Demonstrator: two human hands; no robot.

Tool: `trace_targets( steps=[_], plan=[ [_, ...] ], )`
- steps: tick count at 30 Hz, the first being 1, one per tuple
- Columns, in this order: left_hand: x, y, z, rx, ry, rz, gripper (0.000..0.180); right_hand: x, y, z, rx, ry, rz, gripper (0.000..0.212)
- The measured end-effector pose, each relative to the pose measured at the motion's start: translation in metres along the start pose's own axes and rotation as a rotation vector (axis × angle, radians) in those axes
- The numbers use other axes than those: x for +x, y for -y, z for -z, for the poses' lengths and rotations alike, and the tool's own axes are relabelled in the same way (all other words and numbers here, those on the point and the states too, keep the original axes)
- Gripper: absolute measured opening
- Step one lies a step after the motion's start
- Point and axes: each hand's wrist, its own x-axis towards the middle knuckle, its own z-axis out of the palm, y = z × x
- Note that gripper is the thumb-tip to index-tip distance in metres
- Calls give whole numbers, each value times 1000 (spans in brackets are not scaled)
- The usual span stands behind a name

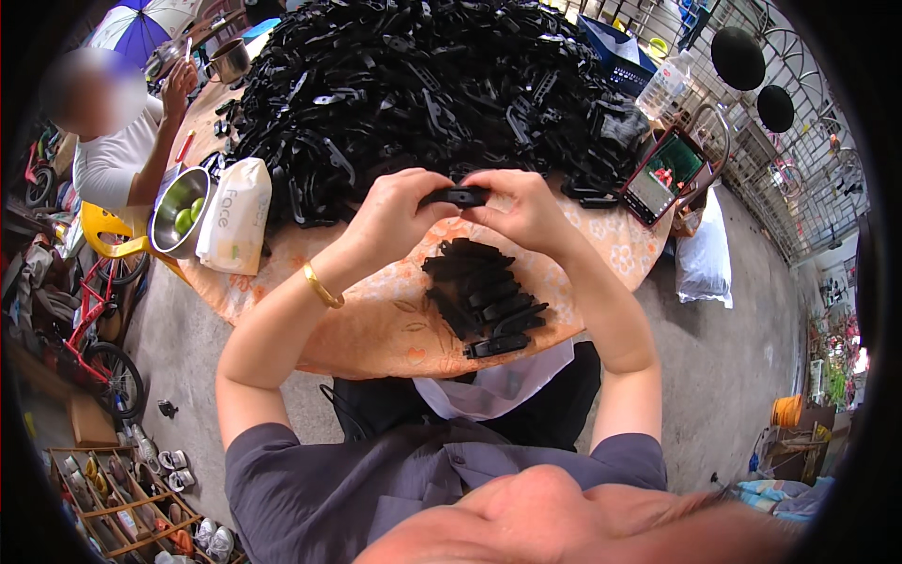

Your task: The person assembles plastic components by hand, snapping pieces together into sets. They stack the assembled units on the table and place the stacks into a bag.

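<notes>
Both hands meet above the near part of the table, each pinching one end of a small, elongated black plastic piece (460, 196). My left hand (399, 211), with a gold bangle on its wrist, grips the left end; my right hand (520, 211) has the right end. The piece's exact kind I cannot make out. Just below them, a small group of similar black pieces (484, 296) lies on the orange patterned tablecloth (352, 343). Beyond my fingers rises a large heap of black plastic pieces (423, 85).
Left of the heap are a tissue pack (235, 221) and a metal bowl (167, 226) with green fruit. A person (132, 155) sits at the far left. On the right stand a lit phone (667, 176), a plastic bottle (663, 86) and a blue basket (615, 64). A translucent bag (498, 383) hangs at the near edge.
</notes>
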Motion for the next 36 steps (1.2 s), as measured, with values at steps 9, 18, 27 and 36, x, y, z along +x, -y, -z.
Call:
trace_targets(
  steps=[9, 18, 27, 36],
  plan=[
    [0, 5, -4, -101, 389, 50, 28, 13, -18, 12, -311, -279, 182, 24],
    [9, 27, -27, 316, -43, -276, 37, 23, -52, 7, -941, -183, 22, 36],
    [12, 25, -32, 360, 86, -251, 28, 18, -23, 2, -710, -248, -98, 31],
    [10, 14, -33, 363, 86, -348, 16, 13, -25, 10, 338, -415, -192, 27]
  ],
)
